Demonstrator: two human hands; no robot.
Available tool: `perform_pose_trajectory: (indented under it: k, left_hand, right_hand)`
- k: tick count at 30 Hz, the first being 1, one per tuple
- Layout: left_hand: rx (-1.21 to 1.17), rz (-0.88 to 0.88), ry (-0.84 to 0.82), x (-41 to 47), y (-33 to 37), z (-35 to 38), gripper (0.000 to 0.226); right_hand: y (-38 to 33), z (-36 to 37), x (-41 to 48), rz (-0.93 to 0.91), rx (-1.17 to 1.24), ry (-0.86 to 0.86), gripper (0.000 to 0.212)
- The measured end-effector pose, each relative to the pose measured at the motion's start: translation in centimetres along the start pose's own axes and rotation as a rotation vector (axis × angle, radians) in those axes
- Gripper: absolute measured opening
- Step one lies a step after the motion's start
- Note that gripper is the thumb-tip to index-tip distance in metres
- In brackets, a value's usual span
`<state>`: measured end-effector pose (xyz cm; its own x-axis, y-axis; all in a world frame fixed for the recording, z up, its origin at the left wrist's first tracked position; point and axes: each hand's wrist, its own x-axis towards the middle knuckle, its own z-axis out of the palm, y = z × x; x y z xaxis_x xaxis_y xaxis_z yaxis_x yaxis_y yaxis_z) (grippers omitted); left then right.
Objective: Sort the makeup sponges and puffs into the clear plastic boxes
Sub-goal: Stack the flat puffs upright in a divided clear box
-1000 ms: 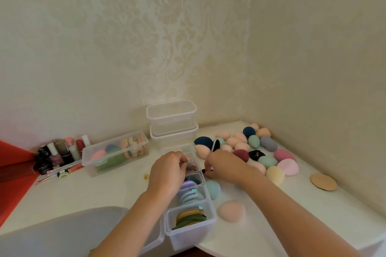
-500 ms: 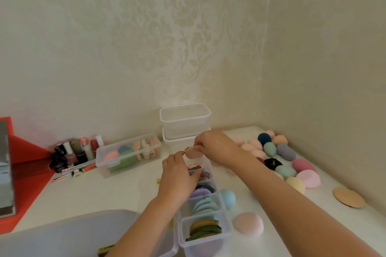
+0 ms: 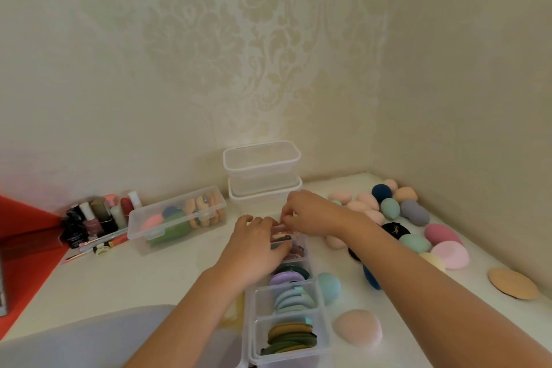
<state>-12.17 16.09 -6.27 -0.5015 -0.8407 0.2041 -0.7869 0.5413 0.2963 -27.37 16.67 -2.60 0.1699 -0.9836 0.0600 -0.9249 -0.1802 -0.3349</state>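
Note:
A row of small clear boxes (image 3: 324, 334) runs away from me, holding flat puffs on edge: olive and mustard nearest, then pale blue, lilac, dark green, brown. My left hand (image 3: 254, 245) lies over the far boxes with its fingers curled down among the puffs. My right hand (image 3: 310, 213) pinches a pink puff (image 3: 279, 229) at the top of the farthest box, fingertips meeting the left hand's. Loose egg-shaped sponges (image 3: 415, 212) in pink, teal, navy and grey lie at the right.
Two empty clear tubs (image 3: 263, 170) are stacked by the wall. A longer clear box (image 3: 176, 219) with sponges and orange puffs stands to the left, beside nail polish bottles (image 3: 95, 218). A teal sponge (image 3: 328, 287), a peach sponge (image 3: 358, 327) and a tan round puff (image 3: 512, 282) lie close by.
My right hand lifted a pink puff from the table and has brought it down onto the farthest box. My left hand stayed over the boxes, its fingers shifting toward the puff.

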Motion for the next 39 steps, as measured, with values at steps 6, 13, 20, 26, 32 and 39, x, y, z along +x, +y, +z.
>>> perform_pose_trajectory:
  k: [6,13,20,26,32,39]
  left_hand:
    - [-0.011,-0.044,-0.03,-0.1,0.3,0.5,0.048]
    - [0.137,0.034,0.029,0.2,0.8,0.8,0.047]
    - [-0.033,0.07,0.058,-0.2,0.8,0.5,0.047]
    - [-0.071,0.047,0.03,-0.1,0.6,0.8,0.047]
    - [-0.106,0.002,0.042,0.0,0.4,1.0,0.051]
    - [-0.072,0.028,0.035,0.1,0.4,0.9,0.046]
  right_hand:
    - [5.5,-4.6,-2.8,0.366,-0.054,0.241,0.014]
    - [9.7,-6.1,-6.8,0.77,-0.391,-0.298,0.039]
    - [10.9,-3.5,-7.5,0.752,-0.263,-0.061,0.056]
    - [11.0,-2.6,-6.8,0.767,-0.289,-0.027,0.026]
    - [11.3,-3.3,-6.9,0.727,-0.388,0.07,0.022]
    - [6.6,-9.0,-6.2,0.587,-0.467,0.254,0.028]
